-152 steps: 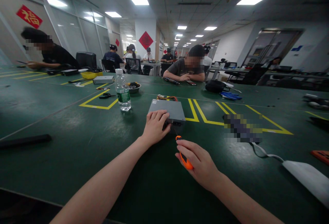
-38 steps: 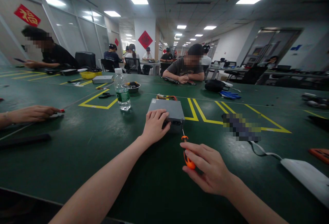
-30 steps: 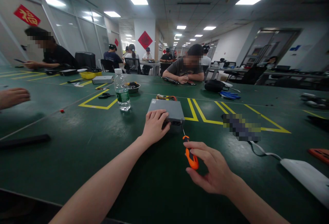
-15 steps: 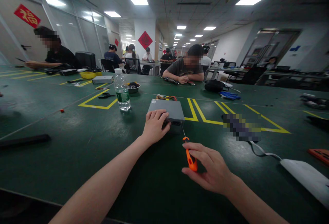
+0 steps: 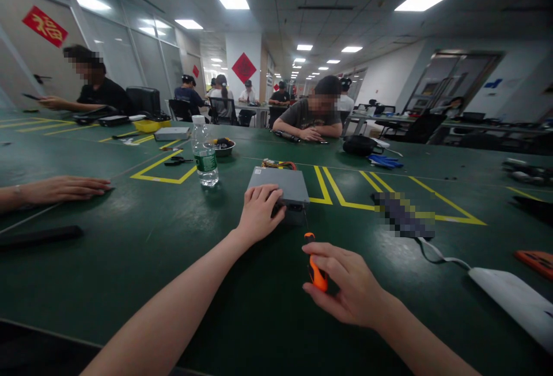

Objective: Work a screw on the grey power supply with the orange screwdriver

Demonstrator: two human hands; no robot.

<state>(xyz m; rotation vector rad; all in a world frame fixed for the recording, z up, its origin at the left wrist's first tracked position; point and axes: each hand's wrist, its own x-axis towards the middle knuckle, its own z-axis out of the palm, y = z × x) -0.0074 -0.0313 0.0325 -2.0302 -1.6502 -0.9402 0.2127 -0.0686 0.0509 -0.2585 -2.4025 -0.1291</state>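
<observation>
A flat grey metal box (image 5: 280,183) lies on the green table (image 5: 129,238) ahead of me, with coloured wires (image 5: 279,164) at its far end. My left hand (image 5: 259,212) rests on the box's near left corner, fingers curled over the edge. My right hand (image 5: 349,289) is closed round the orange handle of a screwdriver (image 5: 315,269). Its thin shaft points up at the near face of the box.
A water bottle (image 5: 204,151) stands left of the box. A white power adapter (image 5: 510,304) with cable lies at the right, an orange thing (image 5: 536,262) beyond it. A dark bar (image 5: 41,236) and another person's hand (image 5: 60,189) are at the left. Several people sit at the far side.
My right hand has shifted its fingers on the screwdriver handle, which stays aimed at the box. Another person's hand at the left pulled away and is flat on the table again.
</observation>
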